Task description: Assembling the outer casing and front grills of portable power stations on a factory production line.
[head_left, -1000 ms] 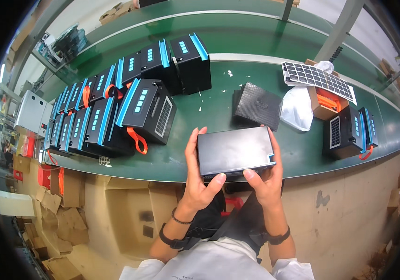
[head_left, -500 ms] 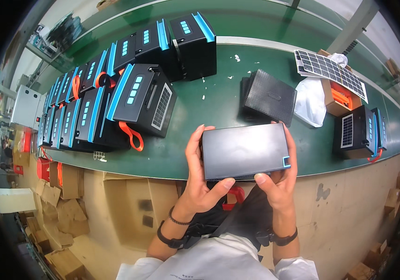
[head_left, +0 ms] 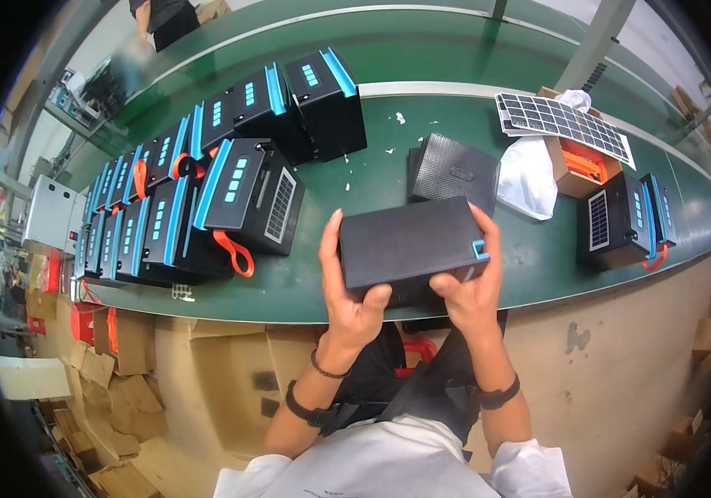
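Your left hand (head_left: 347, 303), right hand (head_left: 473, 297) grip black box (head_left: 409, 241) at nine and three o'clock, fingers (head_left: 330, 245) clasping ends, likely for balance; solar-panelled unit (head_left: 249, 187) at ten.

A white plastic bag (head_left: 528, 184) lies beside a cardboard box (head_left: 574, 183) of orange pieces (head_left: 585, 165) on the green table (head_left: 332, 178).

On the bench (head_left: 314, 286), rows of units (head_left: 158, 220) stand at ten o'clock from the held box (head_left: 405, 245). Panels (head_left: 457, 170) lie at one, a carton (head_left: 569, 180) at two, more units (head_left: 620, 220) at three.
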`<action>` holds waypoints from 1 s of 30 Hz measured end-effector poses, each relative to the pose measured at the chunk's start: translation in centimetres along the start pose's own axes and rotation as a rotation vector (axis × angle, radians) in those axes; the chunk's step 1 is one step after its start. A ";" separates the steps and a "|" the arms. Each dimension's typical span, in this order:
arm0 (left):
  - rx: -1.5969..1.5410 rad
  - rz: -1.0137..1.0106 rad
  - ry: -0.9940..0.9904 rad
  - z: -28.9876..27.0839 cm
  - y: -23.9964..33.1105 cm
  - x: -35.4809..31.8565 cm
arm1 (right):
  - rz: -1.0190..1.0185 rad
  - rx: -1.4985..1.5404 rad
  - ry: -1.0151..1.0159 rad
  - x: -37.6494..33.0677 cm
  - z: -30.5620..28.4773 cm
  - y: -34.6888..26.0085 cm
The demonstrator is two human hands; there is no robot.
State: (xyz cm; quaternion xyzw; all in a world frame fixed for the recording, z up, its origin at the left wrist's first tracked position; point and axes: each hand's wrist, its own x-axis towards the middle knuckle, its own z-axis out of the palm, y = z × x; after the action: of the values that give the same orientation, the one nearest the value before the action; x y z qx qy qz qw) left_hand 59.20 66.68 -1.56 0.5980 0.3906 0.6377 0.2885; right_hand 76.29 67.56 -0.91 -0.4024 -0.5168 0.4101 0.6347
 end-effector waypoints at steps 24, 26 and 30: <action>0.015 -0.408 -0.160 -6.3 3.5 -0.2 | 0.363 0.049 -0.446 -1.3 0.4 -2.2; 0.063 -0.400 -0.209 -6.8 3.4 -1.0 | 0.354 0.026 -0.455 -1.3 0.2 -2.3; 0.042 -0.348 -0.237 -6.7 2.6 -1.5 | 0.402 0.100 -0.469 -1.3 -0.2 -2.7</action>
State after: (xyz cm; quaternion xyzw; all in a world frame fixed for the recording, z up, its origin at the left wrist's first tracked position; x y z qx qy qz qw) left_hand 53.07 63.05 0.01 0.5981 0.4645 0.4951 0.4259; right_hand 76.56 65.40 1.13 -0.3592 -0.5382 0.6341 0.4232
